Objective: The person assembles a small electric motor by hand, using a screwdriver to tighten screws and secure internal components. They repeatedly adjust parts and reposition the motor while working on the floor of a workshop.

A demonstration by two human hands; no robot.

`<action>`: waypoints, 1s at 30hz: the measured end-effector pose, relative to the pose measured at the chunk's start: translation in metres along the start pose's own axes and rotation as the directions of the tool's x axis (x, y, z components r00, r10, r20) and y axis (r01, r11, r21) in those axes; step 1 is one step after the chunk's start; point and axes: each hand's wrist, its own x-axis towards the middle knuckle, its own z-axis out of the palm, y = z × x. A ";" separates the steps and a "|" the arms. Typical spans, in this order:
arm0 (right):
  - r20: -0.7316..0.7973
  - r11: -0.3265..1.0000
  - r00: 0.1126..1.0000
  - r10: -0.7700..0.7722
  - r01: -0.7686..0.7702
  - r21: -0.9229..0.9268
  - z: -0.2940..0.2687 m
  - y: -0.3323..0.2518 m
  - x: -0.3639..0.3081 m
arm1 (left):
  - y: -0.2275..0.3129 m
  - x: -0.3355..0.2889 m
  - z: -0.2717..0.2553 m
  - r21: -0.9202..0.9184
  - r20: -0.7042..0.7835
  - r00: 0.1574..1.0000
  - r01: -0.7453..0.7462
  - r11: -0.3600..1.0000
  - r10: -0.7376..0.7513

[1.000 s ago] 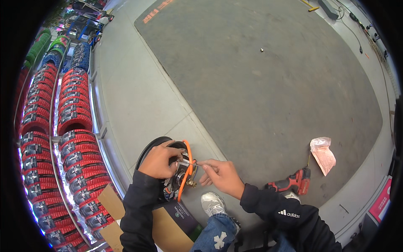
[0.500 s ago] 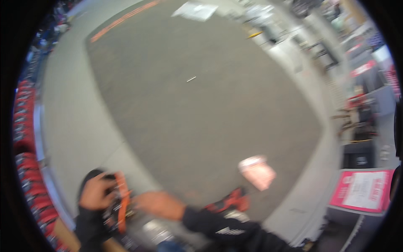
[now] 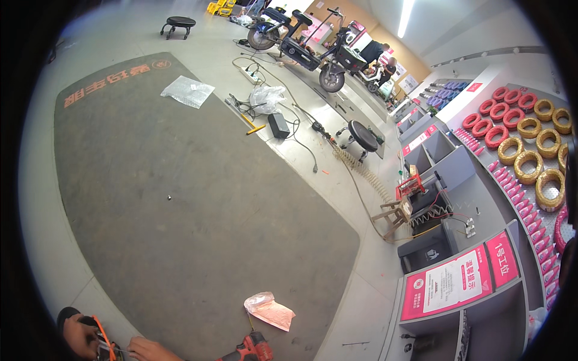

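Observation:
At the lower left edge, my left hand (image 3: 80,338) has its fingers curled at a dark part with an orange strip (image 3: 102,337). My right hand (image 3: 150,349) is close beside it on the right, fingers together, at the end of a thin pale line that runs toward the orange strip. What the right fingers hold is too small to make out. The picture's lower rim cuts off both hands and most of the part. Further right lies a red and black power drill (image 3: 256,347), bit pointing away, near a crumpled pinkish packet (image 3: 271,311) on the dark mat (image 3: 198,253).
A small shiny metal piece (image 3: 169,197) and bubble wrap (image 3: 187,91) lie on the mat. Beyond are a yellow-handled tool (image 3: 255,129), a black box (image 3: 278,126), cables, rolling stools (image 3: 363,136) and an electric scooter (image 3: 307,51). Grey shelving (image 3: 433,337) lines the right.
The view has swung up and right, bringing the scooter and wall into sight. My hands appear lower and further left, still together at the orange strip.

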 end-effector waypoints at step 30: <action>0.594 -0.180 0.581 0.556 -0.614 0.769 0.001 -0.018 0.015 | 0.111 0.009 -0.080 0.008 0.163 0.984 -0.069 0.998 0.067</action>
